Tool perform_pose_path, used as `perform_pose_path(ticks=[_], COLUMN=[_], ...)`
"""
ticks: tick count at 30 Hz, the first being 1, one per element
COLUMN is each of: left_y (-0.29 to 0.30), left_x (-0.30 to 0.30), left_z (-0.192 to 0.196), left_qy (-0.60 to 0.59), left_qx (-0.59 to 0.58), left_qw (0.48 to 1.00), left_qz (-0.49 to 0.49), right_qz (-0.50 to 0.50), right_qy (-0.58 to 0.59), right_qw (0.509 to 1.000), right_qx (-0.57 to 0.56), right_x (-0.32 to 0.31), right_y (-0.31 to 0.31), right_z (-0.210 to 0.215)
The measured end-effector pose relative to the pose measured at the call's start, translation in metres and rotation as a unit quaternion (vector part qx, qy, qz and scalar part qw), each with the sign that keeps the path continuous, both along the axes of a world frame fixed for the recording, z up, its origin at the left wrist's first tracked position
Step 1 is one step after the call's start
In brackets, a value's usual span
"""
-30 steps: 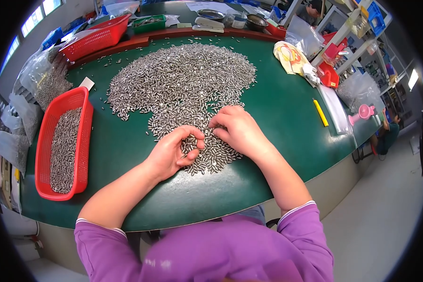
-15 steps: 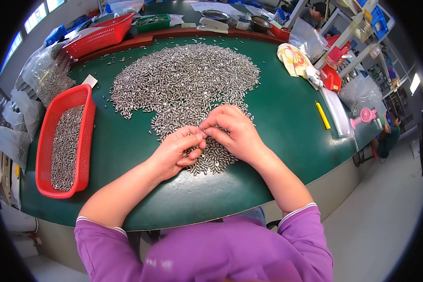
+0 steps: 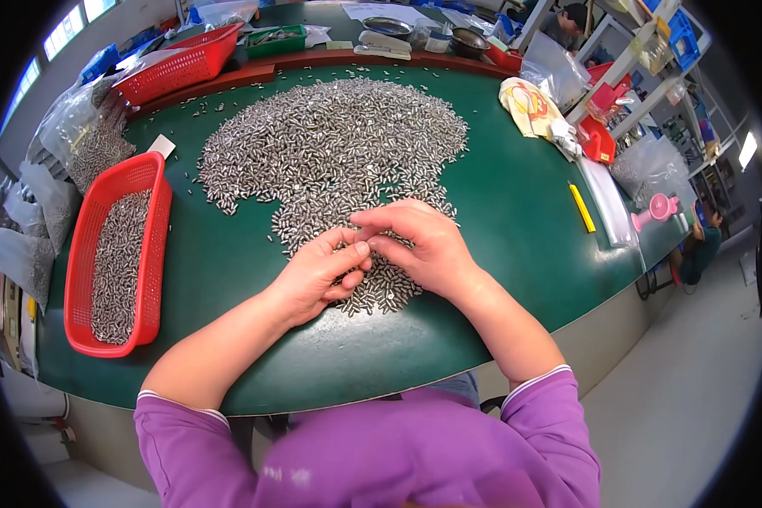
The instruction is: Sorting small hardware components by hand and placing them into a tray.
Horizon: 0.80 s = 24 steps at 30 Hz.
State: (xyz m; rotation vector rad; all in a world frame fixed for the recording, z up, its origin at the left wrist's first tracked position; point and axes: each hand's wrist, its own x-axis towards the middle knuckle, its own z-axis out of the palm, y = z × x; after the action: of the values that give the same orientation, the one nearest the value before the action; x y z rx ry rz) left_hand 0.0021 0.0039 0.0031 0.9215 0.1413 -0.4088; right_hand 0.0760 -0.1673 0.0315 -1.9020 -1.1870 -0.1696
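Note:
A wide heap of small shiny metal pins, short and rounded, spreads over the green tabletop. Above its near end my two hands meet at the fingertips. My left hand is closed, thumb pressed against the forefinger and the other fingers curled in. Whatever it pinches is too small to make out. From the right, my right hand reaches across with bent fingers and thumb brought to the left fingertips. Its grip is closed too, and any piece in it is hidden. Loose pins lie beneath both hands.
At the left stands a red basket part-filled with similar pins, beside clear bags. A yellow cutter and a pink fan lie right. Another red basket and a green tray stand at the back.
The raised fingers of my right hand have come down a little and stretched leftward over the left fingertips. My left hand has barely shifted. Heap and baskets look the same.

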Motion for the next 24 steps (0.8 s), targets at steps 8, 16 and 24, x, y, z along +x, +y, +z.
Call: perform_pose_path(ticks=[8, 16, 24], left_y=[0.002, 0.001, 0.001], left_x=[0.001, 0.001, 0.000], left_z=[-0.001, 0.003, 0.001], left_qy=[0.005, 0.000, -0.015], left_qx=[0.000, 0.015, 0.006], left_qw=[1.000, 1.000, 1.000], left_qz=[0.014, 0.004, 0.007], right_qz=[-0.056, -0.064, 0.012], right_qy=[-0.070, -0.081, 0.103], right_qw=[0.979, 0.982, 0.995], right_qx=[-0.184, -0.159, -0.003], right_x=[0.016, 0.018, 0.003], right_y=[-0.015, -0.010, -0.001], right_z=[-0.009, -0.013, -0.005])
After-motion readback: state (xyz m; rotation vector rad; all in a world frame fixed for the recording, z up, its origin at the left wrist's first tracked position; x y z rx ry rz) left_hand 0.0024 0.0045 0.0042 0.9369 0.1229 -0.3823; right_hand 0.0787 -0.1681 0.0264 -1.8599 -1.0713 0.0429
